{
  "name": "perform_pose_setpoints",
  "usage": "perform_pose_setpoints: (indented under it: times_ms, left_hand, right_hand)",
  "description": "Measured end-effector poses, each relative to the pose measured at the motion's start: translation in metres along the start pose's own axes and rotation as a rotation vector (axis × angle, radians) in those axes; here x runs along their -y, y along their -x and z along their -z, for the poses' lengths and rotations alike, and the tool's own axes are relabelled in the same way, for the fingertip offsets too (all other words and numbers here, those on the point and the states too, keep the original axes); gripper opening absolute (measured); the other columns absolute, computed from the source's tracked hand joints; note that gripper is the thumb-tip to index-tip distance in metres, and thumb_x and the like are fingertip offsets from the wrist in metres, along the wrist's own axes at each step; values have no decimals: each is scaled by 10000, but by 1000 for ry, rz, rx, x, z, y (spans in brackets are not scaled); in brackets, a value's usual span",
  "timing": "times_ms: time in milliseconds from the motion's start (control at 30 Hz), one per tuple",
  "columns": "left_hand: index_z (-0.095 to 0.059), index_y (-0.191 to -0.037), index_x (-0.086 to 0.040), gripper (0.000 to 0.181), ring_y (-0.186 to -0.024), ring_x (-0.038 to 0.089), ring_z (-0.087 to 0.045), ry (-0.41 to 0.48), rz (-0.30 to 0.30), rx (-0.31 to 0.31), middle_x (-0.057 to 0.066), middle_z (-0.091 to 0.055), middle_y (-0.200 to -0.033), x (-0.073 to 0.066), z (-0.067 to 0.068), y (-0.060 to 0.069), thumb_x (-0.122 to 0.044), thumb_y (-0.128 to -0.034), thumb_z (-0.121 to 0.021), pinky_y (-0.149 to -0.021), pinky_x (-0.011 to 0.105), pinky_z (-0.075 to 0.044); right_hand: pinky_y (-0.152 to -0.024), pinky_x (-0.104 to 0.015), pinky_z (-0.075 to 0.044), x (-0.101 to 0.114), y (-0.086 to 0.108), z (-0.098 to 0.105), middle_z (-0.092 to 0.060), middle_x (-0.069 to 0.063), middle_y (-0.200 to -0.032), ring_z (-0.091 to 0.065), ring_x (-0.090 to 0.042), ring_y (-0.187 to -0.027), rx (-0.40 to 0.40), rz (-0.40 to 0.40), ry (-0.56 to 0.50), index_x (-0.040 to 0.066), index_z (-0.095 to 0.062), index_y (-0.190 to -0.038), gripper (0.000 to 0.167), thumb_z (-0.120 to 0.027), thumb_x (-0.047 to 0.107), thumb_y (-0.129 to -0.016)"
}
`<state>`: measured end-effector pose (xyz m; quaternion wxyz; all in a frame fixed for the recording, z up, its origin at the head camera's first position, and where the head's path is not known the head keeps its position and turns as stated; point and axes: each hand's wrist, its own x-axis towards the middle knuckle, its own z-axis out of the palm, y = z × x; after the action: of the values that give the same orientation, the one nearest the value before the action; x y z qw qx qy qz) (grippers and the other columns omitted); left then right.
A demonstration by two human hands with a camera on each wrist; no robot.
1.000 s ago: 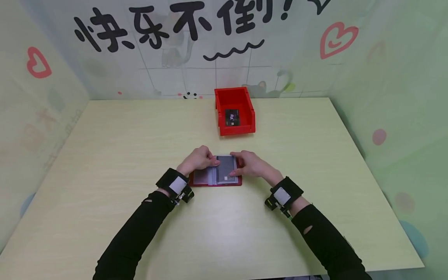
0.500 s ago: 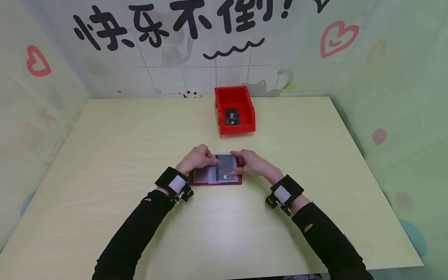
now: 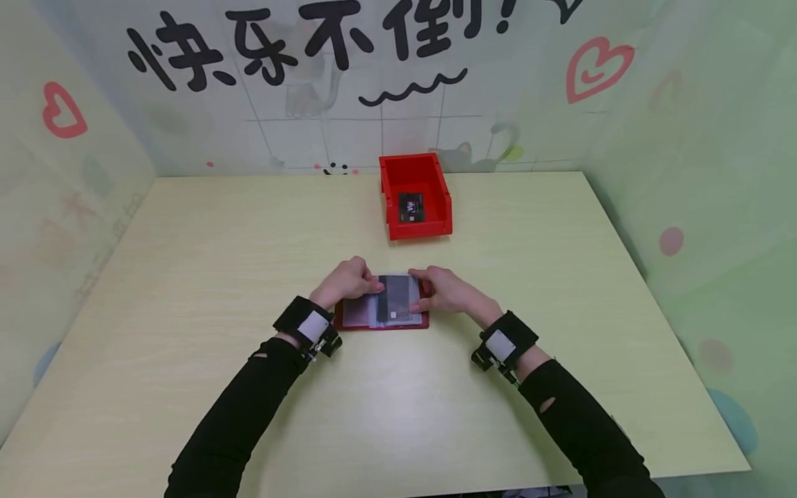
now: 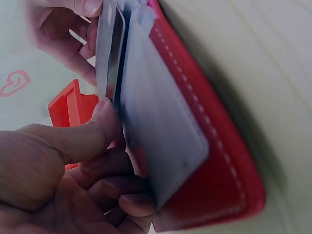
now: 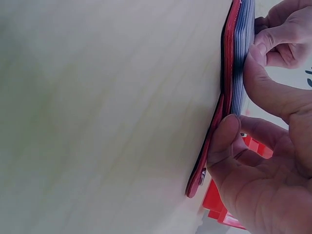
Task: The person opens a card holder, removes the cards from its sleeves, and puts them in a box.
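A red card holder [image 3: 425, 324] lies spread on the table, its clear plastic sleeves showing. Inside the top right sleeve is a grey card [image 3: 395, 297] with a dark band at its left side and a small pale square near its lower edge. My left hand [image 3: 347, 282] pinches the card's left edge between thumb and fingers; the left wrist view shows the thumb [image 4: 92, 136] pressed against it, the sleeve around it raised. At the other side my right hand [image 3: 450, 290] grips the holder's right edge, thumb on the sleeve stack [image 5: 239, 63], fingers around the red cover [image 5: 226, 63].
A red bin [image 3: 416, 187] stands behind the holder, near the back wall, with a black card [image 3: 411, 207] marked "Vip" in it. Printed walls enclose the light wooden table [image 3: 249, 235] at the back and both sides. A snap button [image 5: 203, 176] sits on the holder's strap.
The grey card has slid slightly left within its sleeve, and my left hand has shifted a little left with it. The right hand has kept its place on the holder.
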<state>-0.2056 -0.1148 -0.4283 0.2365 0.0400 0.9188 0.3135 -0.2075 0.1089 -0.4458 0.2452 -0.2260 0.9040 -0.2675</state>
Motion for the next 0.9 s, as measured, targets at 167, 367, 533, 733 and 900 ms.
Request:
perform_pose_setpoints:
  times_ms: [167, 367, 533, 733, 900]
  left_hand:
    - [-642, -1061, 59, 305, -809, 189, -516, -23, 13, 1, 83, -582, -865, 5, 4, 1, -230, -967, -677, -654, 235, -377]
    - [-649, -1085, 48, 327, -834, 192, -528, -52, 34, 22, 99, -622, -905, 1, 9, 6, -265, -993, -627, -667, 240, -386]
    - [-708, -978, 3, 351, -745, 174, -622, 36, 71, 24, 96, -710, -838, -3, 10, 9, -345, -931, -717, -657, 245, -455]
    - [-667, -1102, 21, 394, -578, 103, -669, 246, 119, 23, 123, -714, -879, 6, 6, 5, -246, -853, -815, -605, 186, -532]
    - [-626, -1201, 26, 448, -591, 87, -642, 299, 136, 44, 175, -672, -1079, 9, 7, 6, -227, -872, -795, -604, 170, -527]
  right_hand:
    - [-790, -274, -397, -1, 1, 0, -506, -120, -1030, -485, -228, -1037, 0, 3, 16, 38, -392, -1534, 780, -779, 231, -885]
    - [-793, -278, -395, -1, 1, 0, -509, -124, -1036, -484, -231, -1041, 1, 7, 25, 37, -385, -1536, 781, -774, 231, -888]
    - [-802, -278, -404, -2, 1, 0, -519, -126, -1064, -485, -231, -1056, 4, 0, 27, 36, -383, -1538, 782, -773, 234, -890]
    - [-809, -280, -409, 0, -1, 0, -527, -129, -1071, -486, -232, -1055, 5, 0, 25, 35, -381, -1538, 785, -774, 232, -888]
    - [-822, -284, -414, 2, -2, 0, -536, -136, -1088, -489, -235, -1060, 5, -4, 29, 36, -380, -1539, 784, -773, 231, -889]
